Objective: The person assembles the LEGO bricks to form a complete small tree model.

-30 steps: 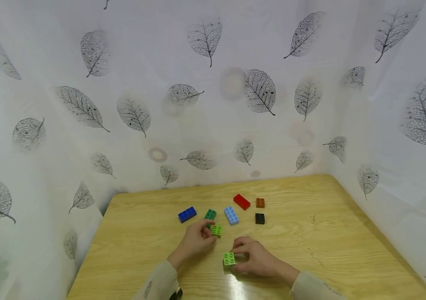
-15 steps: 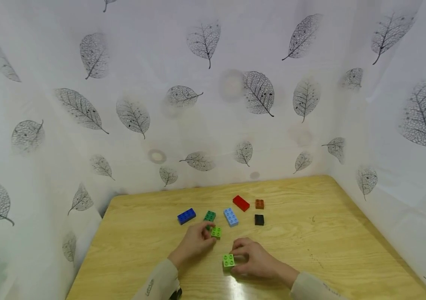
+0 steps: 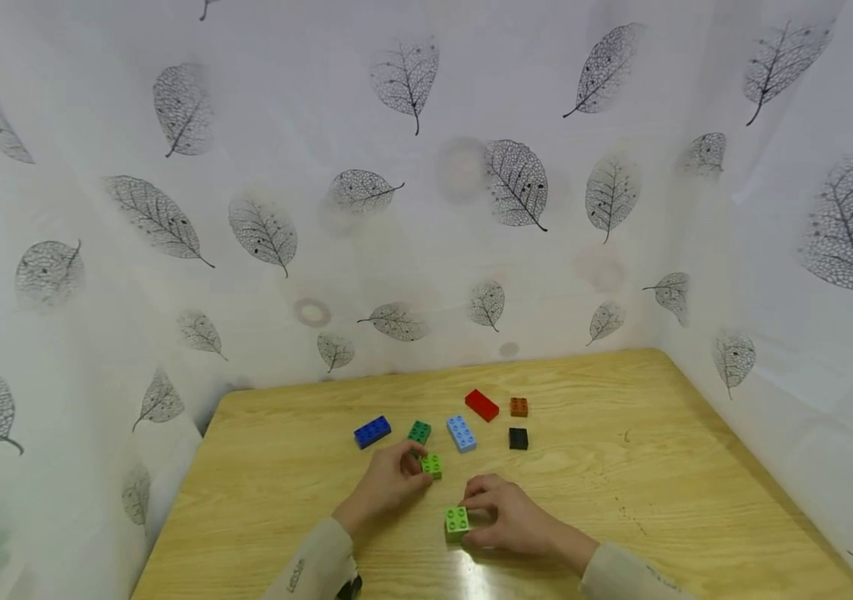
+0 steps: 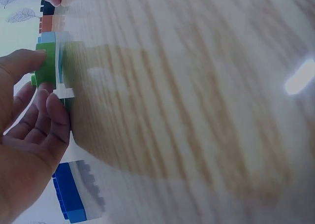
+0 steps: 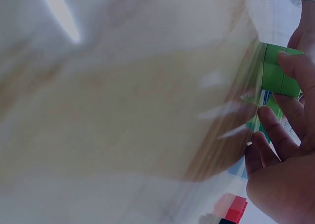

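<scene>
At lower centre of the head view, right hand (image 3: 514,523) fingers curl round a green brick (image 3: 458,521) on the table (image 3: 659,483). Just up-left, left hand (image 3: 388,483) pinches a second green brick (image 3: 432,465). Above them lie blue (image 3: 372,431), dark-green (image 3: 419,431), light-blue (image 3: 461,433), red (image 3: 482,404), orange (image 3: 519,407) and black (image 3: 519,438) bricks.

In front of me is a pale wooden worktop (image 3: 644,467) with a clear, streaky grain, its far corners rounded. White sheeting (image 3: 426,250) printed with grey skeleton leaves hangs close around it at nine, twelve and three o'clock, shutting off whatever lies beyond. A few faint round stains mark the cloth at twelve o'clock. The light is soft and even, and a bright glare patch (image 3: 471,579) sits on the worktop's near edge at six o'clock.
</scene>
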`<action>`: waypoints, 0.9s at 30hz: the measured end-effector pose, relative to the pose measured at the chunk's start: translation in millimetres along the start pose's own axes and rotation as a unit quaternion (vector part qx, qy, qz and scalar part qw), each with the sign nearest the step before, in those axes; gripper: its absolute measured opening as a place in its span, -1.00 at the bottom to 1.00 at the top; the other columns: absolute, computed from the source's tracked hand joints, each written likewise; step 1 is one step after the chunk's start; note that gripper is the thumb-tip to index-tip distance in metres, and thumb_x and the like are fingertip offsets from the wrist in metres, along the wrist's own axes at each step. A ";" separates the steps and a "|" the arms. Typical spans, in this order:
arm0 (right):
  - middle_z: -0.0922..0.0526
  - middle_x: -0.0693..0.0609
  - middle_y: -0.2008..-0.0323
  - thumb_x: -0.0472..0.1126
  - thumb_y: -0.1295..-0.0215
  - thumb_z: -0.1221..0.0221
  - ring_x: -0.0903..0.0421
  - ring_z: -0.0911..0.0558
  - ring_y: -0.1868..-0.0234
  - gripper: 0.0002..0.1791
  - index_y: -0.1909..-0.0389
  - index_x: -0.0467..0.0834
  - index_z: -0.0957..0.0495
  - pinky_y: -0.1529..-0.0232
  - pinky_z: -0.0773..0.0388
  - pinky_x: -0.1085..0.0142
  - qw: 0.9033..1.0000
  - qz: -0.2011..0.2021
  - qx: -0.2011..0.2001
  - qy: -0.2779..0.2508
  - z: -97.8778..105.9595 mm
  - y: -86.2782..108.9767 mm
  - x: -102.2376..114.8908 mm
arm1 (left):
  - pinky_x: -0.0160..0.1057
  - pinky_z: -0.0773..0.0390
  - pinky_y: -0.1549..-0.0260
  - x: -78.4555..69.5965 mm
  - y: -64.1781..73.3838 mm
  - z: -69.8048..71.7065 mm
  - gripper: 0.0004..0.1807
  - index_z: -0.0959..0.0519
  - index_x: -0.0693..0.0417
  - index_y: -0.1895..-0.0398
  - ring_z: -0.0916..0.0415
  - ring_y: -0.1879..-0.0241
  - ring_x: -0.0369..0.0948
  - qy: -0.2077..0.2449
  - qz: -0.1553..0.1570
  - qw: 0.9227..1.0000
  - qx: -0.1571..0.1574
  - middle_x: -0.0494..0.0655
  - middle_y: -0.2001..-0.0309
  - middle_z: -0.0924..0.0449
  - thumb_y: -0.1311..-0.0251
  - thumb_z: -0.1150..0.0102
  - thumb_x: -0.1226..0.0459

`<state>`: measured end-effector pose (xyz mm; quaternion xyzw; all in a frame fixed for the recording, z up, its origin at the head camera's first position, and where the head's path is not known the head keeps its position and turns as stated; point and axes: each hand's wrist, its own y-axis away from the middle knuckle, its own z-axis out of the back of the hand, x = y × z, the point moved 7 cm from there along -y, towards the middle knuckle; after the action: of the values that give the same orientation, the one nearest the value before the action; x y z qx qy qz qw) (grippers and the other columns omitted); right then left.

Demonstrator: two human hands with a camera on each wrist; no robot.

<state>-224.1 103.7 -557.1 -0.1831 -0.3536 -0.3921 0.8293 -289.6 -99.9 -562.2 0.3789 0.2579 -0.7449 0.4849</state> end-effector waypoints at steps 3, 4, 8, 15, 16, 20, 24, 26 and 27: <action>-0.63 0.12 -0.15 0.10 -0.27 -0.46 0.07 -0.50 -0.31 -0.55 -0.11 -0.02 -0.77 -0.37 -0.48 0.13 1.000 0.003 0.000 0.000 0.4 -0.2 1.1 | -0.35 -0.49 0.33 -2.3 1.9 2.8 -0.66 -0.63 -0.02 -0.06 -0.47 0.31 -0.28 -0.003 -0.003 1.000 -0.009 -0.15 0.21 -0.63 -0.26 -0.46 0.19; -0.63 0.12 -0.15 0.10 -0.27 -0.46 0.07 -0.50 -0.31 -0.55 -0.11 -0.01 -0.77 -0.37 -0.48 0.13 1.000 0.002 0.001 -0.001 0.4 -0.3 1.2 | -0.35 -0.50 0.31 -3.5 2.6 3.6 -0.67 -0.63 -0.01 -0.05 -0.47 0.29 -0.27 -0.002 -0.006 1.000 -0.012 -0.14 0.18 -0.63 -0.27 -0.46 0.19; -0.63 0.12 -0.16 0.10 -0.27 -0.46 0.06 -0.50 -0.32 -0.55 -0.11 0.00 -0.77 -0.38 -0.47 0.12 1.000 -0.002 0.004 -0.003 0.5 -0.9 1.0 | -0.36 -0.51 0.23 -8.2 4.6 5.8 -0.67 -0.63 0.02 -0.04 -0.51 0.20 -0.24 -0.005 -0.018 1.000 -0.018 -0.11 0.08 -0.68 -0.28 -0.48 0.16; -0.63 0.13 -0.16 0.11 -0.26 -0.46 0.06 -0.50 -0.31 -0.54 -0.12 0.02 -0.77 -0.37 -0.47 0.11 1.000 -0.008 0.008 -0.004 0.4 -2.4 -1.0 | -0.37 -0.58 0.22 -21.5 10.1 8.0 -0.67 -0.63 0.04 -0.02 -0.57 0.22 -0.25 0.006 -0.042 0.999 -0.020 -0.06 0.04 -0.72 -0.27 -0.48 0.19; -0.63 0.14 -0.17 0.12 -0.26 -0.46 0.07 -0.50 -0.31 -0.54 -0.12 0.02 -0.76 -0.37 -0.47 0.11 1.000 -0.009 0.009 -0.003 0.4 -2.7 -1.5 | -0.37 -0.59 0.23 -24.4 11.1 7.9 -0.67 -0.63 0.06 -0.01 -0.58 0.23 -0.26 0.008 -0.050 0.999 -0.020 -0.04 0.04 -0.72 -0.25 -0.49 0.20; -0.63 0.16 -0.16 0.12 -0.25 -0.46 0.10 -0.50 -0.29 -0.54 -0.12 0.03 -0.76 -0.35 -0.48 0.12 1.000 -0.011 0.011 0.002 0.8 -4.3 -3.0 | -0.39 -0.61 0.28 -35.4 15.6 5.6 -0.67 -0.63 0.07 0.00 -0.58 0.31 -0.33 0.019 -0.073 0.997 -0.010 -0.03 0.06 -0.72 -0.23 -0.50 0.22; -0.64 0.15 -0.15 0.11 -0.24 -0.47 0.12 -0.51 -0.27 -0.55 -0.10 0.01 -0.77 -0.34 -0.49 0.13 1.000 -0.006 0.009 0.008 2.0 -5.4 -1.7 | -0.39 -0.61 0.31 -43.0 19.5 2.2 -0.67 -0.63 0.03 0.01 -0.57 0.34 -0.37 0.035 -0.081 0.996 0.008 -0.07 0.07 -0.72 -0.22 -0.51 0.21; -0.64 0.14 -0.15 0.11 -0.24 -0.47 0.12 -0.51 -0.27 -0.55 -0.09 0.02 -0.78 -0.34 -0.49 0.13 1.000 -0.008 0.010 0.008 2.2 -6.0 -1.7 | -0.39 -0.62 0.32 -45.4 21.7 0.5 -0.67 -0.63 0.02 0.01 -0.57 0.34 -0.37 0.043 -0.084 0.995 0.016 -0.07 0.08 -0.71 -0.22 -0.51 0.21; -0.64 0.15 -0.15 0.12 -0.24 -0.47 0.12 -0.51 -0.26 -0.56 -0.09 0.03 -0.78 -0.34 -0.50 0.13 1.000 -0.009 0.010 0.007 2.0 -6.2 -1.8 | -0.39 -0.62 0.32 -47.0 23.0 -0.3 -0.67 -0.63 0.02 0.01 -0.57 0.34 -0.37 0.044 -0.088 0.995 0.018 -0.06 0.08 -0.71 -0.22 -0.51 0.21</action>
<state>-230.7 102.0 -556.8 -0.1686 -0.3535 -0.3968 0.8301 -256.9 -84.0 -524.5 0.3959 0.2978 -0.7715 0.3992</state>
